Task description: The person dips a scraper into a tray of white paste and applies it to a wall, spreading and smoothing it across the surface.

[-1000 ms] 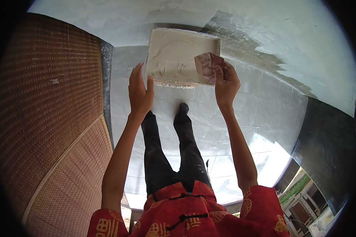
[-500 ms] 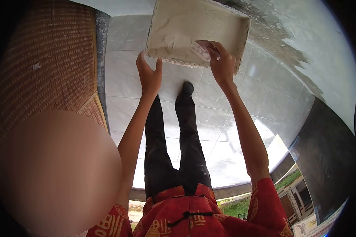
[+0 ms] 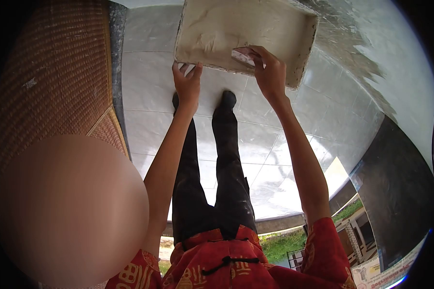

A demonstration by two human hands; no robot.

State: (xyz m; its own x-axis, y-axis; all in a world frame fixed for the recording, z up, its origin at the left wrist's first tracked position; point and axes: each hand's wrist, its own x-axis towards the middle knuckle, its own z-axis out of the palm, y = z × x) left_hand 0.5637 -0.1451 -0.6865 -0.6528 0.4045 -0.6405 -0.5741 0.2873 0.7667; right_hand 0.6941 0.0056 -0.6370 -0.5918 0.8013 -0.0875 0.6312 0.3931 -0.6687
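Note:
A shallow rectangular tray (image 3: 304, 53) with a crusted rim holds a smooth layer of beige, plaster-like paste (image 3: 246, 26). At its near left edge, my left hand (image 3: 187, 86) grips the rim between thumb and fingers. My right hand (image 3: 271, 74) is closed around a small flat scraper (image 3: 243, 56) smeared with pale paste. The scraper is over the near side of the tray, low against the paste; whether its edge touches is hard to tell. Part of it is hidden by my fingers.
Grey tiles (image 3: 255, 135) cover the floor under my legs. To the right stands a wall (image 3: 371, 48) with patchy grey and pale coating. A woven brown panel (image 3: 58, 72) runs along the left. A large blurred round patch (image 3: 72, 212) covers the lower left.
My left hand has gone from spread fingers beside the tray's corner to gripping its near rim. My right hand with the scraper has shifted only slightly. The tray appears slightly higher in view.

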